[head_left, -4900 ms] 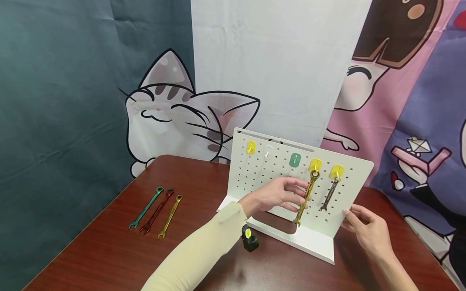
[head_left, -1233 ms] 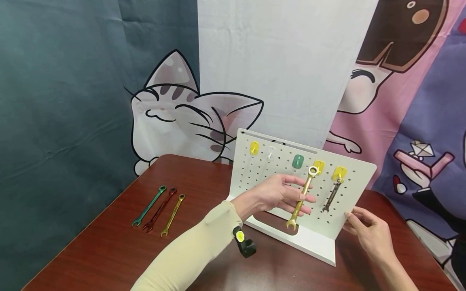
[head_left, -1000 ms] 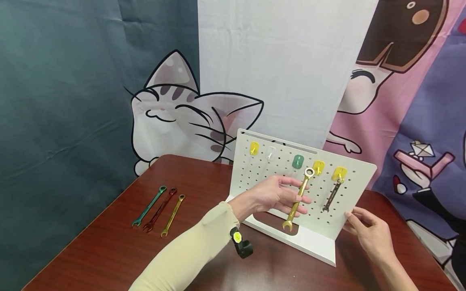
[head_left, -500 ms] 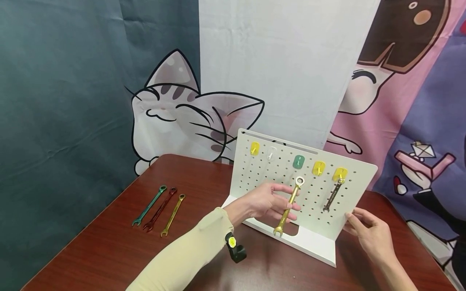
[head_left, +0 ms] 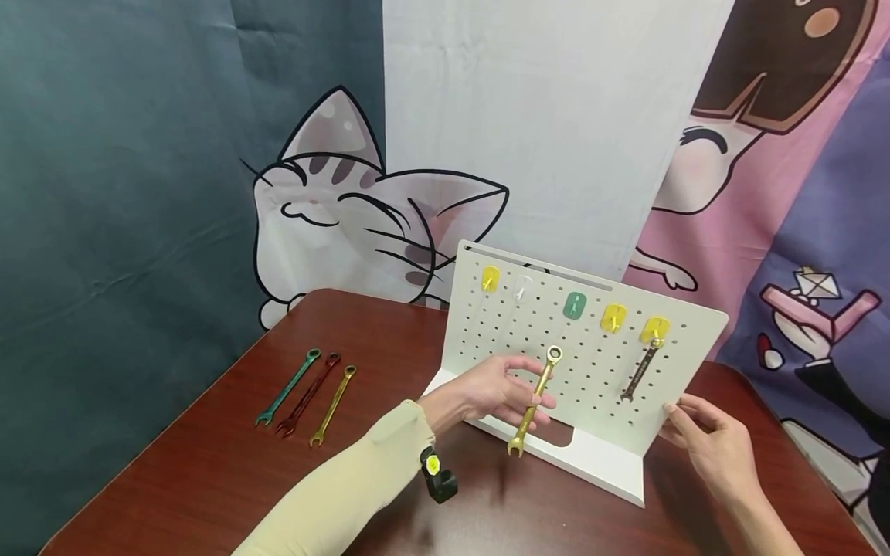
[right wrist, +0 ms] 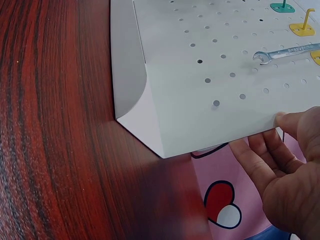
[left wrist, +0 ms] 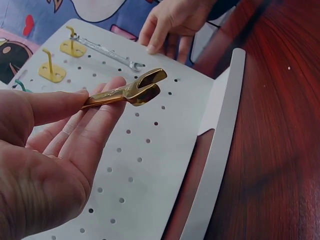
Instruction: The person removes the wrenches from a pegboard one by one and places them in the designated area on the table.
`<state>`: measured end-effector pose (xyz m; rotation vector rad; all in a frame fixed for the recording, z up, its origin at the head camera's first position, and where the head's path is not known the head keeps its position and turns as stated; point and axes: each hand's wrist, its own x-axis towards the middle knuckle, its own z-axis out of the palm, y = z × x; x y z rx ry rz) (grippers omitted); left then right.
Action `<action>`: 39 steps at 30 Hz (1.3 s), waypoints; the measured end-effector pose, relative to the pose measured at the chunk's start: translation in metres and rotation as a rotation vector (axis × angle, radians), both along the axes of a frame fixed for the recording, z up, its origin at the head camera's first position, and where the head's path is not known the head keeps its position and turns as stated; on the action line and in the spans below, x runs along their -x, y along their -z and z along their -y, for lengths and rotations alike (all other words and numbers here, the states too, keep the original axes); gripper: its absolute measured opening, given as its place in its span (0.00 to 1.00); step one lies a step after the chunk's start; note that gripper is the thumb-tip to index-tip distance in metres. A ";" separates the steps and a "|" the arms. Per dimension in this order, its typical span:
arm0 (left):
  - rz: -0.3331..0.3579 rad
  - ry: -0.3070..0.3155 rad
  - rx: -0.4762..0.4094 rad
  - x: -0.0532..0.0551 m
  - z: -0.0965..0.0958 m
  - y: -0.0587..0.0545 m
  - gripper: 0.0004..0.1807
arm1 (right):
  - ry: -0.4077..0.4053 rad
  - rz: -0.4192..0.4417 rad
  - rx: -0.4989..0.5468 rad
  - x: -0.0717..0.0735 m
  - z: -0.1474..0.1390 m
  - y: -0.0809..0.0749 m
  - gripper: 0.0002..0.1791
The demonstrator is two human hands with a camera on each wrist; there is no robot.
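My left hand (head_left: 495, 390) pinches a gold combination wrench (head_left: 535, 401) between thumb and fingers, in front of the white pegboard (head_left: 584, 371). The wrench is tilted, ring end up and open jaw end down; in the left wrist view its open end (left wrist: 145, 90) points away from the palm. My right hand (head_left: 716, 448) pinches the pegboard's right edge, thumb on the front and fingers behind, as the right wrist view shows. A small silver wrench (head_left: 640, 372) hangs from the rightmost yellow hook (head_left: 655, 330). The yellow hook (head_left: 613, 318) beside it holds nothing.
On the table (head_left: 208, 471) to the left lie a green wrench (head_left: 287, 388), a red wrench (head_left: 309, 395) and a smaller gold wrench (head_left: 334, 405). A yellow hook (head_left: 490, 279), a clear hook (head_left: 523, 289) and a green hook (head_left: 575, 305) also sit on the board.
The gold wrench has come off the second yellow hook from the right. My left hand has carried it left and down, away from the board. The right hand keeps its hold on the edge.
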<state>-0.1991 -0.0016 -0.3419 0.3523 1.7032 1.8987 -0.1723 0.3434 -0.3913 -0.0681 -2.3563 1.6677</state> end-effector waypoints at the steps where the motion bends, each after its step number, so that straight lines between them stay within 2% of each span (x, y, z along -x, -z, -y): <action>1: -0.003 -0.001 0.000 0.000 0.001 0.001 0.23 | -0.001 -0.002 -0.002 0.000 0.000 0.000 0.07; 11: -0.011 -0.008 -0.007 0.002 0.012 0.010 0.24 | -0.017 -0.015 0.019 0.000 0.000 0.000 0.08; 16: -0.006 -0.025 -0.009 0.002 0.016 0.014 0.25 | -0.006 -0.009 -0.008 -0.001 0.000 0.000 0.06; 25: 0.012 -0.053 0.003 0.002 0.024 0.020 0.29 | -0.008 -0.029 0.007 0.001 0.001 0.000 0.07; 34: -0.010 -0.063 0.048 0.003 0.031 0.025 0.26 | -0.020 -0.032 0.026 0.001 0.001 -0.001 0.06; 39: -0.007 -0.081 0.059 0.003 0.038 0.028 0.25 | -0.017 -0.032 -0.011 0.001 0.000 -0.001 0.05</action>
